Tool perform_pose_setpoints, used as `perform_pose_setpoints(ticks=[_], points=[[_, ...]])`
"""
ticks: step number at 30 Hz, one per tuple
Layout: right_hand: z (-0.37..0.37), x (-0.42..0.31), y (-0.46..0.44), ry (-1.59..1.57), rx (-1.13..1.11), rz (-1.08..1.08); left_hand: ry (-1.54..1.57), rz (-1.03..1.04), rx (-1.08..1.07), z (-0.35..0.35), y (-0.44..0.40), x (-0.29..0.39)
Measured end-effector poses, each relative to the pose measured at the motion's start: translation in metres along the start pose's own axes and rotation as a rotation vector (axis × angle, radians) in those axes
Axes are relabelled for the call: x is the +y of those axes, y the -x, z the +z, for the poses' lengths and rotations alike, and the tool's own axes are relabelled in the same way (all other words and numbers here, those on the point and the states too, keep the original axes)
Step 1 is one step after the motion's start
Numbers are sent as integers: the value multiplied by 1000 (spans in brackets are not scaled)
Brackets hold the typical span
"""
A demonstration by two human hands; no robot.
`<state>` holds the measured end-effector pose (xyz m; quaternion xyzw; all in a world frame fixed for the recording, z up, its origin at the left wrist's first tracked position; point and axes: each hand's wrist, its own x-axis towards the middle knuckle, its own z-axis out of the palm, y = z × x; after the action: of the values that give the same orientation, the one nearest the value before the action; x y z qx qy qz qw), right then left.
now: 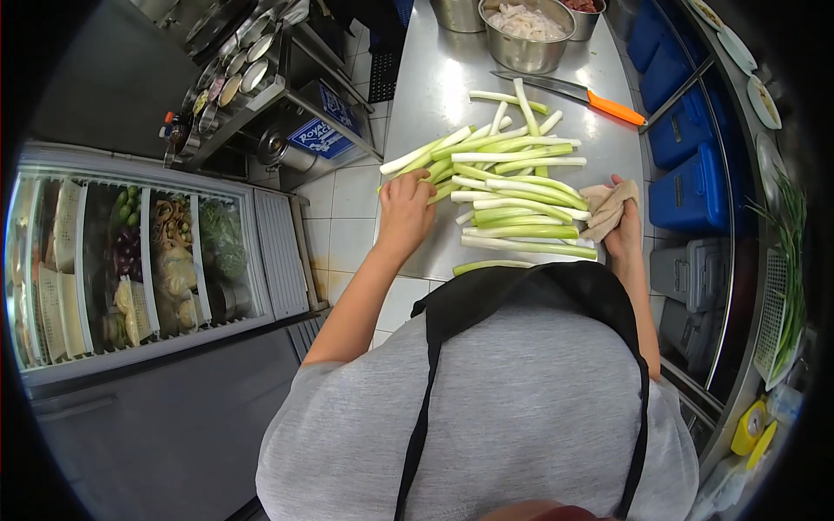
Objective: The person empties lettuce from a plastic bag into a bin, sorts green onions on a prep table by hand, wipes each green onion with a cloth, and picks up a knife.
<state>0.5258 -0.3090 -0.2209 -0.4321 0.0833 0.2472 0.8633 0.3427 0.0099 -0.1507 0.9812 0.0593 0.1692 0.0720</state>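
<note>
Many cut leek stalks [521, 208], white to light green, lie in a loose pile across the steel table. At the pile's left side my left hand [407, 213] has its fingers curled over the ends of some stalks, with green showing beside the fingers. On the right, my right hand [624, 239] holds a crumpled beige cloth [608, 211] against the stalks' right ends. A knife with an orange handle [617, 108] lies beyond the pile, its blade pointing left. One stalk [491, 266] rests apart, close to my apron.
Metal bowls stand at the table's [426, 78] far end, one with pale pieces [526, 23]. A glass-topped fridge [139, 269] with vegetables is on the left. Blue bins [691, 187] sit under the right-hand counter, which carries a basket of long green stems [789, 295].
</note>
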Motion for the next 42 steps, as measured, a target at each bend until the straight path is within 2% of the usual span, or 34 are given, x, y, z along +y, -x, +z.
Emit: perform_pose_setpoints(ticks=[2, 3, 4, 6, 7, 8, 10, 12, 14, 16, 18, 20, 22, 25, 27, 28, 29, 31, 32, 33, 34, 35, 36, 38, 39, 40, 42], points=[[3, 0, 4, 7, -1, -6, 301, -105, -129, -21, -6, -2], [4, 0, 3, 16, -12, -8, 357, -161, -147, -35, -10, 3], [3, 0, 2, 18, -14, -6, 357, -165, -145, -42, -13, 1], [-2, 1, -1, 5, -56, 5, 609, -195, -115, -55, -22, -5], [-3, 2, -1, 6, -56, 3, 680, -277, -119, -67, -30, -1], [-4, 1, -1, 19, -59, 1, 681, -275, -117, -71, -34, -4], [-3, 1, -1, 32, -67, -3, 846, -310, -24, -77, -43, -15], [7, -2, 4, 17, 24, -17, 916, -322, 19, -89, -49, -16], [23, -7, 12, 12, 65, -70, 1201, -325, 277, -105, -56, -12], [43, -13, 21, 5, 104, -123, 1230, -363, 312, -108, -59, -4], [63, -21, 31, -144, -127, -195, 1500, -415, 273, -95, -61, 8], [88, -26, 33, -141, -152, -210, 1709, -462, 154, -73, -59, 21], [111, -28, 35, -183, -343, -143, 1817, -462, 98, -57, -59, 41], [145, -26, 38, -237, -339, -126, 1700, -429, -44, -30, -53, 74], [158, -21, 38, 63, -340, -154, 1588, -266, -129, -6, -42, 93], [159, -22, 38, 60, -336, -153, 1517, -183, -164, 4, -37, 96], [161, -25, 38, 184, -381, -222, 1515, -181, -169, -1, -41, 94], [170, -43, 44, 531, -496, -390, 1244, -195, 65, -22, -61, 88], [176, -55, 48, 531, -494, -382, 1279, -182, 83, -34, -75, 82], [183, -67, 50, 762, -635, -429, 1307, -50, 117, -45, -88, 80], [189, -75, 50, 994, -776, -479, 1196, 107, 72, -49, -102, 79], [197, -77, 47, 1038, -778, -573, 1079, 262, 29, -52, -113, 79], [205, -82, 47, 1037, -778, -572, 1079, 261, 27, -59, -118, 87], [219, -94, 50, 1124, -818, -573, 1531, 173, -54, -68, -130, 105], [223, -98, 53, 1134, -778, -586, 1407, 263, 37, -65, -140, 101], [222, -97, 53, 1134, -770, -584, 1411, 265, 30, -66, -141, 100], [219, -93, 49, 1086, -815, -713, 1389, 369, 42, -74, -144, 103]])
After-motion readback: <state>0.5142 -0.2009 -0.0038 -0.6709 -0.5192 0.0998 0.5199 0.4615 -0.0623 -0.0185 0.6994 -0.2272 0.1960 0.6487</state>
